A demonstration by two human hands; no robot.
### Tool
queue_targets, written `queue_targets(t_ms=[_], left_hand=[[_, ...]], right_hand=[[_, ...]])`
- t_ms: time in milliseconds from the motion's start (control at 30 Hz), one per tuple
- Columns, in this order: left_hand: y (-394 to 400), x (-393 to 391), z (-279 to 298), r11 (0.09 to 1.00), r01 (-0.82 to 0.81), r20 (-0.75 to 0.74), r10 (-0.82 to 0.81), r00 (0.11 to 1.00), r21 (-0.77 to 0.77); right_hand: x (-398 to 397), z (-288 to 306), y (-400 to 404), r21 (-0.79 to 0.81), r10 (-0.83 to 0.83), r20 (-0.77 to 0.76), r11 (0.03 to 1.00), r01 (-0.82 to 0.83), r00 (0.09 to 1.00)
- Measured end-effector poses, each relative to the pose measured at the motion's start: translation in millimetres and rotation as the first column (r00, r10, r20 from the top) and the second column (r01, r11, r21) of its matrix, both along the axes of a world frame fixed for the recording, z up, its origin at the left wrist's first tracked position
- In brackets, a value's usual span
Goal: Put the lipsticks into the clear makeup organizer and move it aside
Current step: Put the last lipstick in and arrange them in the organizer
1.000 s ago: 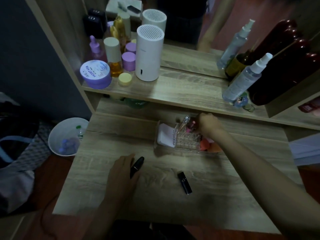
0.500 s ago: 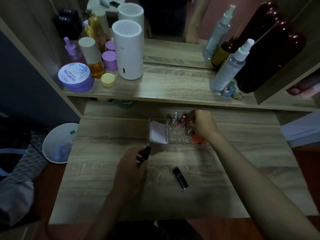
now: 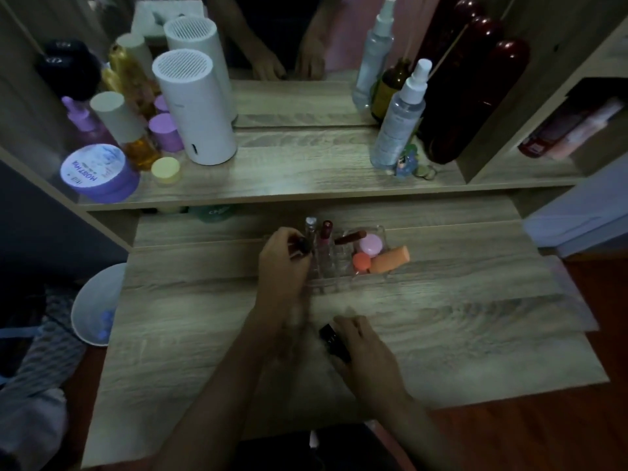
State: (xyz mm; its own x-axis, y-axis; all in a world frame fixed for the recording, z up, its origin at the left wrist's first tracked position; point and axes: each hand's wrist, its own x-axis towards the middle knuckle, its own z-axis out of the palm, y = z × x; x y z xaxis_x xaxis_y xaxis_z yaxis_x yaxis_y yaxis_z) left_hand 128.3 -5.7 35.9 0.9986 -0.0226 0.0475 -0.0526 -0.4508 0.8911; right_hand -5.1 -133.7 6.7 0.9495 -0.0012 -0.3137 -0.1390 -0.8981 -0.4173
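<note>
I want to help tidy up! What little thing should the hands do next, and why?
Probably lower the black lipstick in the left hand into a free slot of the clear organizer, since it is held right over it. The right hand touches another lipstick on the table.

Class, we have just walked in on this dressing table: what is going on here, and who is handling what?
A person is tidying lipsticks into a clear makeup organizer on a wooden table. The left hand holds a black lipstick over the organizer's left end, beside tubes already standing upright in it. The right hand closes its grip on a second black lipstick lying nearer the person. The organizer has not been moved aside yet.
</note>
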Motion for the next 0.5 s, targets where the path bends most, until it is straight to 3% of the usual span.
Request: queue_targets(t_ms=[200, 500], left_hand=[[-6, 4, -14, 0.989, 0.024, -0.023, -0.021, 1.0, 0.144], [-9, 4, -17, 0.968, 0.047, -0.043, -0.038, 0.998, 0.246]], right_hand=[[-5, -8, -2, 0.055, -0.034, -0.064, 0.998, 0.037, 0.997], [59, 54, -20, 0.228, -0.182, 0.378, 0.969, 0.099, 0.908]])
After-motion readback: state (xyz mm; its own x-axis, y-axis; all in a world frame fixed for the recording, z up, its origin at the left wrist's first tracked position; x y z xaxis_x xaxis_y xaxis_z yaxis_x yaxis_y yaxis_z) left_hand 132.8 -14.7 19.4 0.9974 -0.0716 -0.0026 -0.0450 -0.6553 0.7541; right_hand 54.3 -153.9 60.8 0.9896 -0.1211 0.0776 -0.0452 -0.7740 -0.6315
